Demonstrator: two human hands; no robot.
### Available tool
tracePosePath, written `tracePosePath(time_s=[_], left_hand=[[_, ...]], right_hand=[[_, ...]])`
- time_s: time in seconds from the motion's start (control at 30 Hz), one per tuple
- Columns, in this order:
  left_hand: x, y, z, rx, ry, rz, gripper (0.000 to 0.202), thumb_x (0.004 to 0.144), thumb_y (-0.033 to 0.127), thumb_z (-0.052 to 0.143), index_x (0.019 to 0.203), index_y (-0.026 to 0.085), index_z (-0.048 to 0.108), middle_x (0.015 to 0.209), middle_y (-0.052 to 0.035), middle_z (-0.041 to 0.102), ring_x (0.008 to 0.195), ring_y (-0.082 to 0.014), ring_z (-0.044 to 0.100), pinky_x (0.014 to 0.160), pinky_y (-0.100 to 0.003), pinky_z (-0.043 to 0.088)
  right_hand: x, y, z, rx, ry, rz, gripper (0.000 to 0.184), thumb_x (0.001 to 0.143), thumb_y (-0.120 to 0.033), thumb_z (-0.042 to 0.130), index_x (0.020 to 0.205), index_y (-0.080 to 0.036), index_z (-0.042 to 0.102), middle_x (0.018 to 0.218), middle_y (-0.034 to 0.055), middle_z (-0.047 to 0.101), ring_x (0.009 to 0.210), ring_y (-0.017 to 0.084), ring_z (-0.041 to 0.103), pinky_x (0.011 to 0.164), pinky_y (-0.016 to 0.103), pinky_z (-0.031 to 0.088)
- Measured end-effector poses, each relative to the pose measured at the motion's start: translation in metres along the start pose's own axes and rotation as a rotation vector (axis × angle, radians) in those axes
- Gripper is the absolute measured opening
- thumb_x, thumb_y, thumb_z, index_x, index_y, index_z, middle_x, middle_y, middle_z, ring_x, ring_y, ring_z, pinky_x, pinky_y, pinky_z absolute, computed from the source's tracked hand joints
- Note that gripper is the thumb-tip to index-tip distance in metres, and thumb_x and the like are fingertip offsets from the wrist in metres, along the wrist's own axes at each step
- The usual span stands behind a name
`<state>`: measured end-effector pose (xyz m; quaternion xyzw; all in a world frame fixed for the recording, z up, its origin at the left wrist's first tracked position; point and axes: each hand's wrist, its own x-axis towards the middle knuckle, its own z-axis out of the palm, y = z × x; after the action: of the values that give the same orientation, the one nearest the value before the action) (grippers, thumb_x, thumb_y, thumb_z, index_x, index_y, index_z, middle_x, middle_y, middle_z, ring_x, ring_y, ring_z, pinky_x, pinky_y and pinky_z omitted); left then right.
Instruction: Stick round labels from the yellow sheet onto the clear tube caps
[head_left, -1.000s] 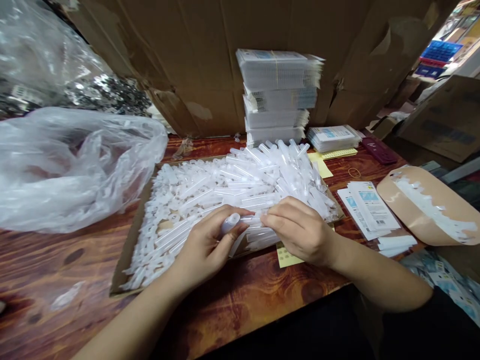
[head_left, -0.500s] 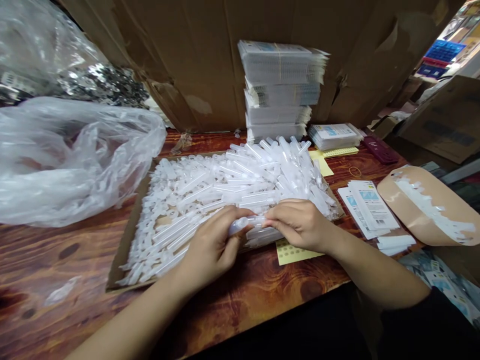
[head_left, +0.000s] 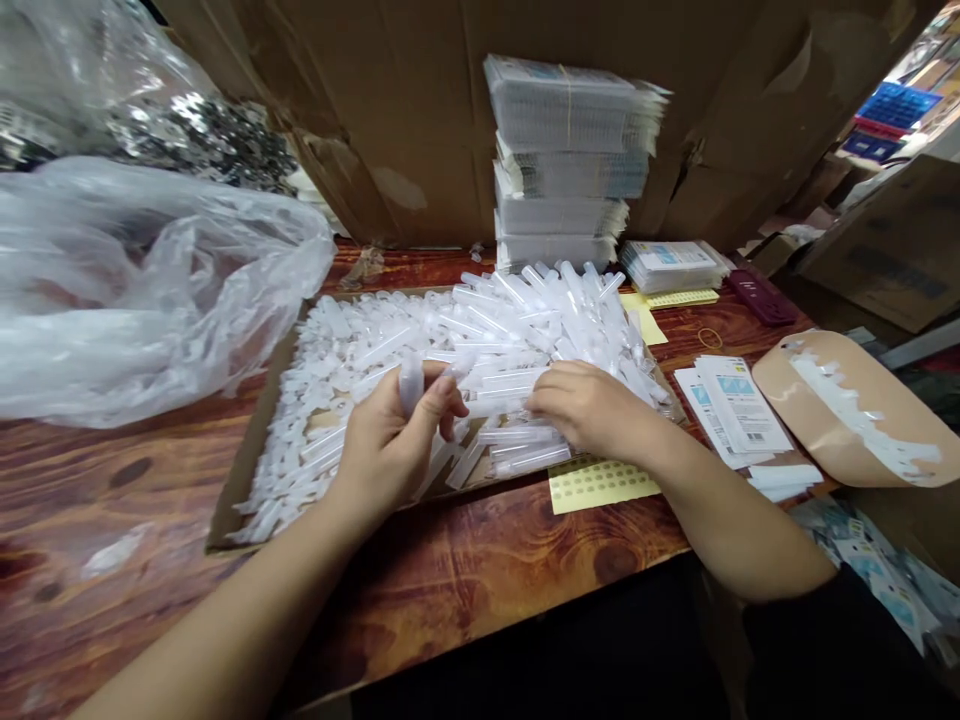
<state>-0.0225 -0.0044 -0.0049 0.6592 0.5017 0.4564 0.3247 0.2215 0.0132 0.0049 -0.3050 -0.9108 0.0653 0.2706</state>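
My left hand (head_left: 394,430) is closed around a translucent plastic tube (head_left: 411,383), which stands up between its thumb and fingers. It is raised over a shallow cardboard tray (head_left: 247,490) heaped with similar clear plastic tubes (head_left: 495,320) and small white plastic pieces (head_left: 289,465). To its right, my right hand (head_left: 592,405) reaches down to the tubes near the tray's front right side. Its fingers are bent together at the tips, beside the end of a lying tube. Whatever is in those fingertips is hidden.
Banded stacks of clear packs (head_left: 570,160) stand behind the tray. Yellow dotted sheets (head_left: 600,485) lie at its front. Printed cards (head_left: 739,405) and a beige container (head_left: 847,410) with white strips are at the right. A plastic bag (head_left: 150,300) sprawls at the left.
My hands have moved apart. The left has shifted left and up with its tube tilted upright; the right has let go of that tube's end and reaches to the heap.
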Motion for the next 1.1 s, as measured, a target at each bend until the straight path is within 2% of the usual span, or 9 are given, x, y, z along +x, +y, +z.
tracePosePath(time_s=[0.13,0.33,0.47,0.57,0.63,0.77,0.9,0.97,1.1], left_hand=[[0.000,0.001,0.004,-0.261,-0.095,-0.106,0.047,0.089,0.065,0.066,0.094,0.019,0.058,0.069,-0.0002,0.068,0.056,-0.0150,0.064,0.056,-0.028,0.048],[0.004,0.009,0.005,-0.565,-0.211,-0.340,0.061,0.074,0.071,0.078,0.096,0.017,0.060,0.064,-0.0029,0.070,0.055,-0.0205,0.071,0.040,-0.021,0.030],[0.010,0.012,0.000,-0.780,-0.234,-0.573,0.044,0.084,0.057,0.076,0.092,0.017,0.059,0.060,-0.0033,0.067,0.052,-0.0179,0.068,0.037,-0.018,0.024],[0.013,0.013,-0.004,-0.859,-0.197,-0.728,0.029,0.094,0.044,0.068,0.091,0.017,0.059,0.062,-0.0038,0.066,0.050,-0.0136,0.065,0.035,-0.016,0.022],[0.014,0.013,-0.005,-0.868,-0.216,-0.743,0.026,0.093,0.041,0.070,0.091,0.017,0.060,0.063,-0.0043,0.066,0.050,-0.0133,0.064,0.034,-0.016,0.022],[0.010,0.011,-0.001,-0.807,-0.349,-0.552,0.039,0.078,0.049,0.083,0.090,0.019,0.061,0.067,-0.0055,0.069,0.052,-0.0150,0.061,0.036,-0.018,0.024],[0.001,0.012,0.005,-0.641,-0.414,-0.373,0.046,0.076,0.057,0.085,0.087,0.020,0.060,0.068,0.0002,0.066,0.045,-0.0070,0.042,0.041,-0.020,0.030],[-0.003,0.011,0.006,-0.580,-0.416,-0.350,0.048,0.077,0.060,0.083,0.089,0.020,0.061,0.067,0.0018,0.063,0.046,-0.0065,0.040,0.044,-0.020,0.033],[-0.005,0.009,0.002,-0.421,-0.407,-0.278,0.047,0.082,0.064,0.076,0.091,0.020,0.063,0.067,0.0019,0.061,0.049,-0.0092,0.043,0.045,-0.022,0.035]], right_hand=[[0.013,-0.005,0.012,-0.222,-0.340,0.091,0.018,0.094,-0.002,0.060,0.090,-0.013,0.073,0.088,0.0080,0.070,0.088,0.020,0.062,0.083,0.034,0.051],[0.023,-0.021,0.009,-0.363,-0.446,0.165,0.025,0.097,-0.001,0.051,0.104,-0.009,0.072,0.099,0.0141,0.067,0.098,0.025,0.059,0.085,0.035,0.049],[0.023,-0.019,0.009,-0.357,-0.466,0.181,0.027,0.091,0.003,0.049,0.098,-0.009,0.071,0.097,0.0141,0.066,0.097,0.025,0.058,0.086,0.036,0.049],[0.019,-0.011,0.010,-0.312,-0.399,0.159,0.024,0.085,0.002,0.052,0.095,-0.011,0.070,0.099,0.0136,0.064,0.093,0.024,0.057,0.082,0.036,0.050],[0.016,-0.004,0.008,-0.233,-0.286,0.111,0.020,0.083,-0.003,0.055,0.096,-0.011,0.069,0.097,0.0120,0.063,0.089,0.023,0.056,0.077,0.036,0.051],[0.009,0.004,-0.004,0.118,0.173,-0.016,0.019,0.087,-0.011,0.058,0.102,-0.015,0.070,0.092,0.0050,0.060,0.080,0.016,0.058,0.070,0.032,0.052],[0.008,-0.001,-0.013,0.431,0.494,0.097,0.010,0.093,-0.019,0.066,0.101,-0.020,0.071,0.096,0.0033,0.065,0.087,0.014,0.063,0.078,0.031,0.056],[0.008,-0.008,-0.010,0.531,0.500,0.163,0.009,0.095,-0.025,0.068,0.103,-0.020,0.070,0.100,0.0041,0.067,0.093,0.015,0.065,0.081,0.031,0.058],[0.008,-0.020,0.003,0.635,0.355,0.158,0.014,0.100,-0.028,0.064,0.108,-0.018,0.068,0.104,0.0066,0.069,0.089,0.014,0.067,0.077,0.030,0.061]])
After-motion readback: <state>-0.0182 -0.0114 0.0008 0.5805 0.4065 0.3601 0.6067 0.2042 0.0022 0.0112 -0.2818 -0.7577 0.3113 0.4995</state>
